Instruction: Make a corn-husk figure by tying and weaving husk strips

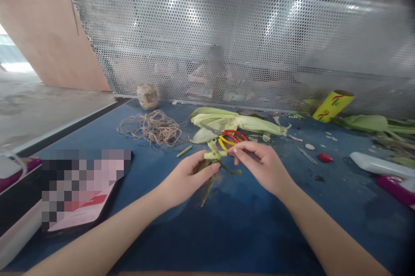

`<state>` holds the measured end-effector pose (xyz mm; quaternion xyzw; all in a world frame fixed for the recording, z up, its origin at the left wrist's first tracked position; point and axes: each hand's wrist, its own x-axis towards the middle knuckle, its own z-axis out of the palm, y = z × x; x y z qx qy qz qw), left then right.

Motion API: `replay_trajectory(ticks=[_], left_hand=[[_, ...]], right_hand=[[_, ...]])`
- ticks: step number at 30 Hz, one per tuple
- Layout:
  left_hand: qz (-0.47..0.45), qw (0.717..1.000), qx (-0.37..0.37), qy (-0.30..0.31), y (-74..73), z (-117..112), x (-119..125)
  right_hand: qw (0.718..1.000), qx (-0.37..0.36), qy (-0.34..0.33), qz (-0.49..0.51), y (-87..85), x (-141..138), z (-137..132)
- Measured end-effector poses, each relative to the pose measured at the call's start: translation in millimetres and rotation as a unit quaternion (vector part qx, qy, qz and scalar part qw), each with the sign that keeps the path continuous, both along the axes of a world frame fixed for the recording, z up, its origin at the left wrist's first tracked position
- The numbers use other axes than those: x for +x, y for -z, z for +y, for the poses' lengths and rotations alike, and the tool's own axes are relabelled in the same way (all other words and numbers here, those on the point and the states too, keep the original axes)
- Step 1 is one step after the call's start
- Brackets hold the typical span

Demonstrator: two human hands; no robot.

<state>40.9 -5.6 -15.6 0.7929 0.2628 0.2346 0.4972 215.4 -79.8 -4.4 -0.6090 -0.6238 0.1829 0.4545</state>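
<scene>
Low over the table's middle, my left hand [184,179] is closed on a small bundle of green corn husk [208,189], its thin pointed end hanging down. A short pale green stem piece [214,155] lies crosswise at the top of the bundle. The thumb and fingertips of my right hand [264,166] pinch together at the stem's right end; any finer strand between them is too small to make out. Just beyond the hands rest scissors [236,134] with red and yellow handles, partly covering larger pale corn husks [215,118]. A loose cut stem [184,151] lies left of the bundle.
Tangled twine [155,131] and a twine roll [147,96] sit back left. A phone-like screen [97,207] stands near my left arm. To the right are a yellow tube [333,105], tweezers [307,155], a red object [325,157] and a white-and-purple tool [382,163]. Perforated metal [181,34] closes the back.
</scene>
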Motion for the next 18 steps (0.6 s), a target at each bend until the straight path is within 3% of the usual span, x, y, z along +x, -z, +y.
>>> replay_trajectory(ticks=[4,9,13,18], left_hand=[[0.02,0.999,-0.032,0.032,-1.1,0,-1],[0.061,0.996,0.037,0.044,2.1,0,0],[0.116,0.984,0.132,0.023,4.1,0,2],[0.174,0.968,0.18,0.006,2.3,-1,5]], right_hand=[[1.0,0.024,0.02,0.0,-3.0,3,0],[0.993,0.076,-0.037,-0.08,1.9,-5,0],[0.99,0.045,-0.047,-0.127,6.1,-9,0],[0.98,-0.002,-0.08,-0.18,5.3,-9,0]])
